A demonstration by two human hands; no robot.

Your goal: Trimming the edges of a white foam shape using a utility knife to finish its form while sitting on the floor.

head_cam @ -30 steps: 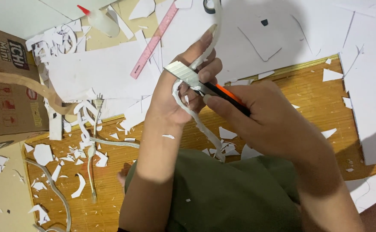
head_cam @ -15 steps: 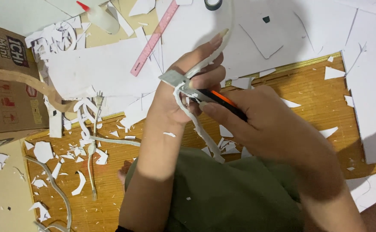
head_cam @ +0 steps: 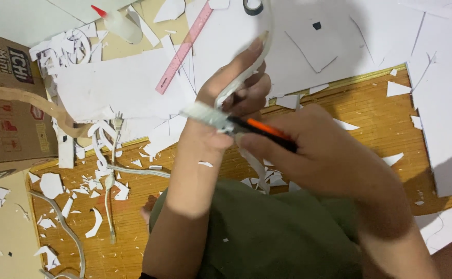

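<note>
Your left hand pinches the curved white foam strip, its lower end hidden behind your right hand, which grips an orange-black craft knife against it.

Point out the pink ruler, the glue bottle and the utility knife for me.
pink ruler (head_cam: 182,51), head view, on the middle of its length.
glue bottle (head_cam: 120,23), head view, on its clear body below the red cap.
utility knife (head_cam: 267,132), head view, on the orange part of the handle, held in the right hand (head_cam: 329,155).
</note>
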